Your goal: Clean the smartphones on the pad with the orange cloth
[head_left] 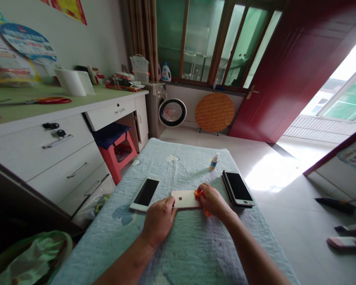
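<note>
A light-coloured smartphone (184, 199) lies back up on the quilted cloth, its dark apple logo showing. At its left end my left hand (160, 219) is closed on the edge, fingers partly hidden. Pressed on the phone's right end is an orange cloth (206, 211), bunched under the fingers of my right hand (212, 200). Left of my left hand lies a white smartphone (146, 193), dark screen up. Several phones are piled to the right of my right hand, the top phone (239, 188) with its dark screen up. Beyond them stands a small spray bottle (214, 162).
The pale blue quilted cloth (178, 158) covers the surface under the phones. A white drawer desk (56, 146) runs along the left, with a red stool (118, 152) under it. Ahead are a washing machine (157, 95) with its door open and a round wooden tabletop (215, 112).
</note>
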### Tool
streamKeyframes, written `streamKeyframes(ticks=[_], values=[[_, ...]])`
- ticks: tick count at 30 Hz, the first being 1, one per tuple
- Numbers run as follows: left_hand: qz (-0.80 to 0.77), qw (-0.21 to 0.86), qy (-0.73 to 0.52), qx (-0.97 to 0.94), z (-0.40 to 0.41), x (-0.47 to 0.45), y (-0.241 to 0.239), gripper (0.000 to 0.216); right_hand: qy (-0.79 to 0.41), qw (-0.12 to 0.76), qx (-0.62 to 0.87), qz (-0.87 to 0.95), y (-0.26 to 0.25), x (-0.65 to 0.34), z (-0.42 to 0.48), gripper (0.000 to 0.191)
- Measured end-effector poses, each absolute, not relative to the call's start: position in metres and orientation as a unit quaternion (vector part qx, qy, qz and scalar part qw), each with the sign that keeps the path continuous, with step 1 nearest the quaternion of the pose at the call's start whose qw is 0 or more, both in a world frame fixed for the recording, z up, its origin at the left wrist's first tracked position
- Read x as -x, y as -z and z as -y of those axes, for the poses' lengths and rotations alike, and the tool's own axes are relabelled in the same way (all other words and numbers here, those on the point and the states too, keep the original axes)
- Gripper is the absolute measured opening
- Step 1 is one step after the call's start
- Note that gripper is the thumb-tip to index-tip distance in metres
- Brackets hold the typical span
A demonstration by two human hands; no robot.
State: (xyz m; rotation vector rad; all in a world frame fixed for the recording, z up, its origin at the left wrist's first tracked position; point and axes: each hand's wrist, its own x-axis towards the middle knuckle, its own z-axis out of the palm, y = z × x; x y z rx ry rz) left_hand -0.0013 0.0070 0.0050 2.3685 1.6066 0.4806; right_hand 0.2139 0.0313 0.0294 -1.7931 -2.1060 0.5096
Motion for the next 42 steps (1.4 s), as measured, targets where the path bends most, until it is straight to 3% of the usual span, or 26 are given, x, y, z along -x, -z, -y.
streamKeyframes(ticks=[10, 14, 23, 26, 32, 42], values=[[-0.498, 0.138, -0.196, -0.834, -0.014, -0.001, -0.003, 0.025, -0.173, 0.102, 0.671, 0.713, -0.036, -0.207, 0.007, 0.013], [-0.479, 0.162, -0.197, -0.840, -0.019, -0.001, -0.004, 0.042, -0.175, 0.088, 0.669, 0.717, -0.030, -0.194, 0.018, 0.016], [-0.445, 0.187, -0.181, -0.857, -0.021, 0.005, 0.000, 0.065, -0.203, 0.195, 0.626, 0.727, -0.031, -0.185, 0.016, 0.017], [-0.443, 0.176, -0.182, -0.860, -0.020, 0.008, 0.004, 0.074, -0.221, 0.185, 0.576, 0.765, -0.031, -0.183, 0.016, 0.019], [-0.456, 0.148, -0.214, -0.851, -0.022, 0.007, 0.010, 0.059, -0.175, 0.137, 0.561, 0.798, -0.021, -0.181, -0.005, 0.017], [-0.449, 0.170, -0.220, -0.849, -0.022, -0.002, 0.000, 0.060, -0.108, 0.121, 0.629, 0.760, -0.019, -0.183, -0.083, 0.021]])
